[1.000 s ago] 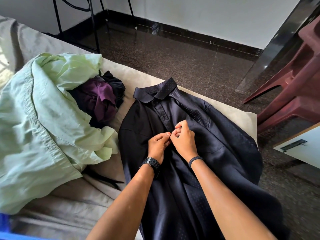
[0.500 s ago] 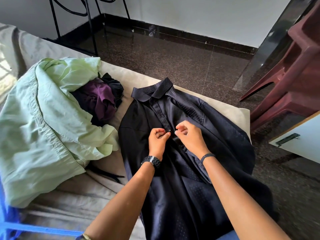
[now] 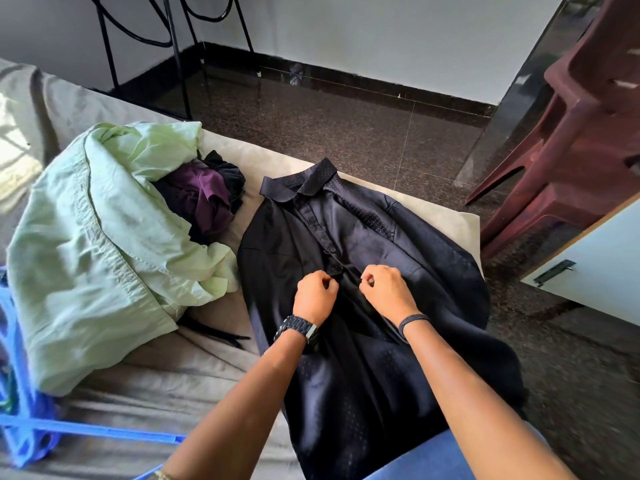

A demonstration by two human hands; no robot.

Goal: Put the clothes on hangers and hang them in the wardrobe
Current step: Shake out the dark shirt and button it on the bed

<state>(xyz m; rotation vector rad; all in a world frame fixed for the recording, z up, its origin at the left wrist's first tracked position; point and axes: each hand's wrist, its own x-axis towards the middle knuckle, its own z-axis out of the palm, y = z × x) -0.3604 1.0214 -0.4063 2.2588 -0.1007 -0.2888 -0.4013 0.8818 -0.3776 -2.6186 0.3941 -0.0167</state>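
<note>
Lying flat on the beige mattress (image 3: 446,216), a dark navy shirt (image 3: 346,358) with a fine dotted weave is shown front side up, its collar (image 3: 298,178) pointed to the far side and its hem draped toward the near edge. The placket is seen fastened in its upper part and parted below the hands. The left hand (image 3: 314,295) and the right hand (image 3: 384,292) are held close together over the middle of the shirt, one on each side of the placket; the fingers of both are curled, and each front edge of the fabric appears to be pinched between fingertips and thumb. A dark watch (image 3: 298,328) is worn on the left wrist and a thin dark band (image 3: 412,320) on the right. To the left of the shirt, a crumpled pale green garment (image 3: 90,244) is heaped on the mattress, with a purple garment (image 3: 204,192) and a further dark cloth (image 3: 228,174) bunched against its far right side. Blue plastic hangers (image 3: 31,424) are visible at the near left edge. On the dark speckled floor (image 3: 346,133), a maroon plastic chair (image 3: 571,133) is placed at the far right, and a white cabinet door (image 3: 595,271) with a metal fitting is seen just near of it. A black metal frame (image 3: 176,46) is set against the far wall.
</note>
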